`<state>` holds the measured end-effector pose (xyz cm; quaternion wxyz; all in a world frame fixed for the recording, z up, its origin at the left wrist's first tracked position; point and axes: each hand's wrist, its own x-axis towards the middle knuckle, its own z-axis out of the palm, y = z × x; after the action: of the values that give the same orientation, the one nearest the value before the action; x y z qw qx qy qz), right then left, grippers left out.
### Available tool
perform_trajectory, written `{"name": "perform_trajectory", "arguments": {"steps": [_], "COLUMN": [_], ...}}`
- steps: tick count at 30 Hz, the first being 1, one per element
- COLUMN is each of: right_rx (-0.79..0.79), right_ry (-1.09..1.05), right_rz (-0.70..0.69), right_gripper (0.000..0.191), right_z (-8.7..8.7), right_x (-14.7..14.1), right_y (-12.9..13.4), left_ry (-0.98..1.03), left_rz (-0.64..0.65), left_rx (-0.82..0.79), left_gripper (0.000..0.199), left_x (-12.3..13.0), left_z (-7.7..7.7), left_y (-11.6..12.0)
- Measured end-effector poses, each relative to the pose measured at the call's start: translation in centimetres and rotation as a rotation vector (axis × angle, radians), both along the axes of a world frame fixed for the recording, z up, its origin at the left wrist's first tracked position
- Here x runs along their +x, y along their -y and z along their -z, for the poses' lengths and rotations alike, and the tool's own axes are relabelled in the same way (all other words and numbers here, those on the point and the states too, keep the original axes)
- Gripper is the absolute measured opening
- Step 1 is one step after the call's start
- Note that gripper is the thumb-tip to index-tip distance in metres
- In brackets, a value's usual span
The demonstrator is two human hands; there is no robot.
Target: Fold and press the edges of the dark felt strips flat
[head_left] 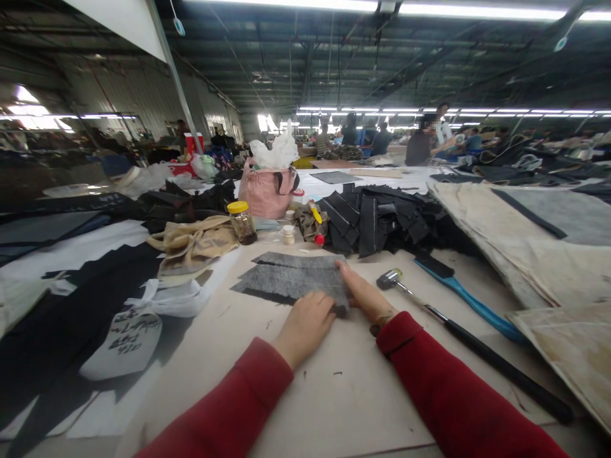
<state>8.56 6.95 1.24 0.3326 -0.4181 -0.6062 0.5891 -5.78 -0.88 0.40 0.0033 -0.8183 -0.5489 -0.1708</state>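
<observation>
Several grey fabric pieces with dark edges (291, 275) lie overlapped on the pale table (305, 401). My left hand (306, 323) rests on their near edge, its fingers bent and close together over the cloth. At the right end of the pieces is my right hand (363, 291), fingers stretched along that edge and the thumb side toward the cloth. Its fingertips are slightly blurred. Right of my right hand lies a hammer with a metal head (390, 278) and a black handle.
A blue-handled brush (470, 296) lies beyond the hammer. Behind the fabric are a pile of black strips (370, 216), a yellow-lidded jar (242, 224) and a pink bag (267, 191). Black cloth (90, 305) covers the left side. People stand far back.
</observation>
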Motion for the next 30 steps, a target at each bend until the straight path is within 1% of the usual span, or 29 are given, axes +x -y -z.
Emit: {"name": "perform_trajectory", "arguments": {"steps": [4, 8, 11, 14, 16, 19, 22, 24, 26, 28, 30], "right_rx": [0.147, 0.321, 0.425, 0.514, 0.585, 0.640, 0.636, 0.662, 0.725, 0.796, 0.851], "right_ry": [0.104, 0.165, 0.250, 0.363, 0.449, 0.614, 0.721, 0.717, 0.667, 0.600, 0.550], "right_rz": [0.005, 0.012, 0.060, 0.079, 0.086, 0.167, 0.255, 0.302, 0.325, 0.300, 0.216], "right_gripper": [0.065, 0.067, 0.065, 0.061, 0.061, 0.065, 0.064, 0.057, 0.044, 0.031, 0.027], "right_z": [-0.4, 0.3, 0.8, 0.6, 0.2, -0.1, 0.0, 0.2, 0.2, -0.1, -0.5], "right_x": [0.0, -0.1, -0.2, -0.4, -0.4, 0.3, 1.7, 2.8, 3.6, 3.8, 3.5], "right_y": [0.2, -0.1, -0.2, 0.3, 0.6, 0.5, -0.7, -1.7, -2.4, -2.5, -2.0], "left_ry": [-0.017, -0.020, -0.034, -0.054, -0.066, -0.070, -0.053, -0.028, 0.018, 0.084, 0.143], "left_rz": [0.011, -0.002, -0.016, -0.038, -0.055, -0.075, -0.090, -0.116, -0.157, -0.207, -0.242], "left_rx": [0.040, 0.064, 0.086, 0.106, 0.107, 0.101, 0.087, 0.066, 0.047, 0.031, 0.012], "left_gripper": [0.015, 0.016, 0.014, 0.014, 0.014, 0.016, 0.017, 0.018, 0.017, 0.017, 0.016], "left_x": [0.0, 0.0, 0.0, 0.1, 0.2, 0.4, 0.7, 0.7, 0.6, 0.4, 0.2], "left_z": [0.2, 0.5, 0.7, 0.8, 0.8, 0.7, 0.5, 0.4, 0.2, 0.1, 0.1], "left_y": [-0.2, -0.4, -0.6, -0.7, -0.9, -1.1, -1.4, -1.6, -2.0, -2.3, -2.6]}}
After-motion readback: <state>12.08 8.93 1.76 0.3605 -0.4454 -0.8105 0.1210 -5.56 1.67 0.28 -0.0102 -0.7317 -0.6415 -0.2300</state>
